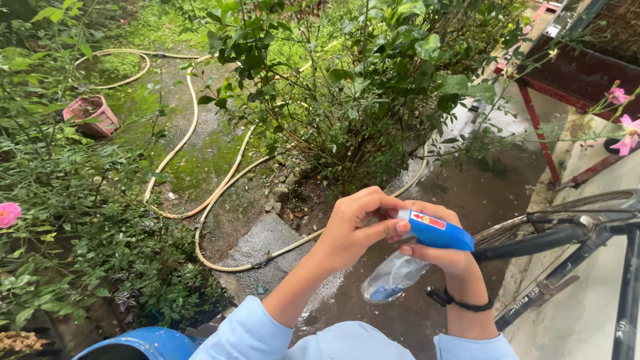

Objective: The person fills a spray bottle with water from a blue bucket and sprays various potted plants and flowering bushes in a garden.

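My two hands meet at the lower centre of the head view over a small spray bottle. The bottle has a blue spray head (437, 233) and a clear body (393, 275) that points down and left. My left hand (353, 227) pinches the near end of the blue head with thumb and fingers. Under it, my right hand (443, 257) grips the bottle at the neck. A dark band circles the right wrist. Both forearms wear light blue sleeves.
A bush (360, 87) grows just beyond my hands. A pale hose (220, 190) loops over the mossy, wet ground. A tipped pink pot (91, 115) lies far left. A bicycle (573, 233) stands right, a red metal frame (543, 133) behind it, a blue drum (143, 345) at bottom left.
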